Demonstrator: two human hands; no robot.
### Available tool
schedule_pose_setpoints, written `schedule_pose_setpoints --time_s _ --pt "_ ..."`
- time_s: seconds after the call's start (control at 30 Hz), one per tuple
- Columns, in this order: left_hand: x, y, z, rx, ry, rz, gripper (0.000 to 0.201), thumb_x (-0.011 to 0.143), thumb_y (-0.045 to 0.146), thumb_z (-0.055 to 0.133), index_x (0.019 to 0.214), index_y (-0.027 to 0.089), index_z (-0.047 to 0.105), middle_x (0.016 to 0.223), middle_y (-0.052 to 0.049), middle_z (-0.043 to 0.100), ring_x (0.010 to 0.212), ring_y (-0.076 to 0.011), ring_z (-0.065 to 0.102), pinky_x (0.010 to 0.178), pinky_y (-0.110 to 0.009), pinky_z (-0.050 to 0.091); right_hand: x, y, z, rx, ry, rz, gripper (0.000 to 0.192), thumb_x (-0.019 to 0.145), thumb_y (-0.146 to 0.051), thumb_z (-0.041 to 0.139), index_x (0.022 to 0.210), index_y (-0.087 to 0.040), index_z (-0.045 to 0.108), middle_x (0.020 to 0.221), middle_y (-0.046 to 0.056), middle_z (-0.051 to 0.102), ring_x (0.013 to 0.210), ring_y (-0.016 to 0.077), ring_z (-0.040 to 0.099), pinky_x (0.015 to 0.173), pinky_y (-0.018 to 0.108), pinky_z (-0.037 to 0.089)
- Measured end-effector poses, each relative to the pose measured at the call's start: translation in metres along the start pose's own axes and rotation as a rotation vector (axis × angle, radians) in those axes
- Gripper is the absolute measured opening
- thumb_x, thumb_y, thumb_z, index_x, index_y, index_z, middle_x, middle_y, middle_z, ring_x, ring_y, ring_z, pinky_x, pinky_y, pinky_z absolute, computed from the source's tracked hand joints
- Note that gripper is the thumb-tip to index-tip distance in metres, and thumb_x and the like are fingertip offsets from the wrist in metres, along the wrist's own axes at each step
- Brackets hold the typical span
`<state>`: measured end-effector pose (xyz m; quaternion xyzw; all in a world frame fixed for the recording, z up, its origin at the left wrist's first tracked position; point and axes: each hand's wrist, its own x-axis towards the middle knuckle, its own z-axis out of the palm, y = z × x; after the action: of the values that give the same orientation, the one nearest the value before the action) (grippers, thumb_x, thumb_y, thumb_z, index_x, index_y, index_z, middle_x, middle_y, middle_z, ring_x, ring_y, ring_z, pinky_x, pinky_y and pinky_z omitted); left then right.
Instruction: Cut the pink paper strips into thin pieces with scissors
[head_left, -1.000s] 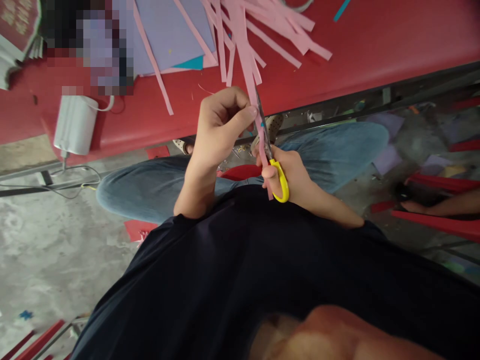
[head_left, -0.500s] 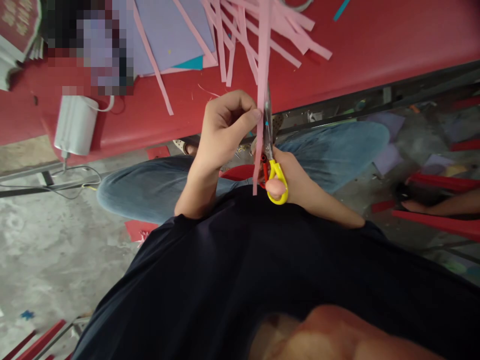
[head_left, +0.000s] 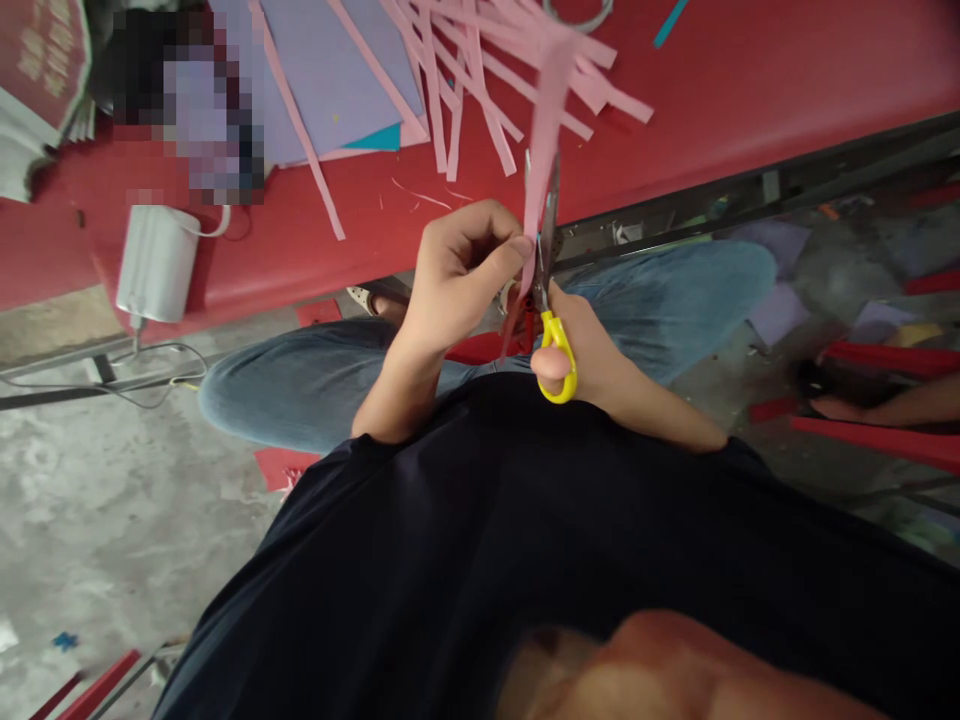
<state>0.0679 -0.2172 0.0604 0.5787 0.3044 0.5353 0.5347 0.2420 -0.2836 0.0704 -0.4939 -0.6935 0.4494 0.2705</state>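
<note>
The person's left hand (head_left: 457,270) is curled, thumb and forefinger pinching a long pink paper strip (head_left: 546,130) just below the edge of the red table (head_left: 750,90). The strip is narrow, flat and pale pink; it rises from the pinch, leaning a little to the right, and its upper end crosses in front of the pile on the table (that end is blurred, so its tip cannot be made out). A short tail of the strip hangs below the fingers, in shadow and darker in tone.

The right hand (head_left: 581,350) grips a pair of scissors (head_left: 547,290), with the thumb through the yellow handle loop and the other fingers closed around the far side. The grey blades point upward, parted in a narrow V, and the strip runs between them lengthwise, touching the metal right beside the left thumb. A spot of red shows at the pivot, near the handle.

On the table behind, a loose heap of pink strips (head_left: 480,90) lies fanned out, partly over purple paper sheets (head_left: 330,70) with a teal sheet's edge (head_left: 375,138) peeking from beneath. A white cylindrical object (head_left: 156,262) with a cord sits at the table's left edge. Both hands hover over the person's jeans-clad legs (head_left: 300,380).
</note>
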Motion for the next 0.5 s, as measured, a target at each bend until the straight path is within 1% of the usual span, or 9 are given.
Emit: schedule_pose_setpoints --time_s 0.07,0.13,0.2,0.27,0.33,0.4,0.5 --pt "-0.0013 0.0005 0.0018 0.016 0.019 -0.041 0.043 0.104 0.056 0.080 0.082 0.024 0.064 0.067 0.001 0.053 0.059 -0.0136 0.061 0.053 -0.029 0.052 0.0000 0.0017 0.0007 -0.003 0.032 -0.005 0.092 0.083 -0.105 0.054 0.124 -0.023 0.062 0.102 0.011 0.076 0.091 0.0337 0.073 0.080 0.046 0.057" --pt "-0.0022 -0.0011 0.0024 0.045 0.054 -0.094 0.046 0.106 0.060 0.076 0.083 0.023 0.062 0.069 0.001 0.054 0.066 -0.0152 0.068 0.058 -0.029 0.057 -0.0007 0.0044 0.0017 -0.011 0.058 -0.023 0.091 0.084 -0.105 0.053 0.121 -0.023 0.063 0.095 0.009 0.074 0.083 0.0299 0.070 0.078 0.045 0.056" --pt "-0.0025 -0.0036 0.0021 0.068 0.088 -0.110 0.048 0.107 0.062 0.074 0.083 0.023 0.060 0.071 0.001 0.055 0.072 -0.0170 0.073 0.063 -0.029 0.060 -0.0016 0.0068 0.0026 -0.020 0.063 -0.056 0.092 0.085 -0.107 0.049 0.120 -0.023 0.064 0.093 0.008 0.072 0.078 0.0275 0.067 0.077 0.044 0.055" --pt "-0.0022 -0.0054 0.0014 0.081 0.101 -0.098 0.048 0.107 0.062 0.073 0.084 0.022 0.060 0.072 0.001 0.056 0.074 -0.0174 0.073 0.064 -0.029 0.061 -0.0023 0.0077 0.0032 -0.021 0.069 -0.079 0.093 0.086 -0.109 0.042 0.118 -0.024 0.063 0.094 0.009 0.070 0.079 0.0271 0.065 0.077 0.044 0.054" --pt "-0.0017 -0.0057 0.0007 0.081 0.086 -0.084 0.047 0.107 0.061 0.074 0.084 0.022 0.061 0.071 0.001 0.056 0.070 -0.0164 0.072 0.063 -0.029 0.060 -0.0025 0.0064 0.0030 -0.023 0.060 -0.074 0.092 0.086 -0.109 0.038 0.114 -0.025 0.062 0.094 0.009 0.069 0.079 0.0270 0.064 0.077 0.044 0.052" --pt "-0.0013 -0.0042 0.0003 0.069 0.055 -0.082 0.045 0.106 0.058 0.076 0.084 0.022 0.062 0.070 0.002 0.056 0.065 -0.0149 0.068 0.061 -0.028 0.058 -0.0024 0.0038 0.0022 -0.023 0.055 -0.054 0.091 0.087 -0.109 0.036 0.111 -0.025 0.061 0.089 0.008 0.067 0.076 0.0257 0.061 0.076 0.043 0.050" --pt "-0.0014 0.0001 -0.0006 0.045 -0.002 -0.079 0.037 0.106 0.048 0.078 0.083 0.022 0.064 0.068 0.003 0.057 0.059 -0.0129 0.064 0.057 -0.027 0.054 -0.0022 0.0009 0.0009 -0.017 0.055 -0.030 0.095 0.085 -0.111 0.033 0.114 -0.026 0.062 0.087 0.007 0.068 0.076 0.0256 0.062 0.074 0.043 0.050"
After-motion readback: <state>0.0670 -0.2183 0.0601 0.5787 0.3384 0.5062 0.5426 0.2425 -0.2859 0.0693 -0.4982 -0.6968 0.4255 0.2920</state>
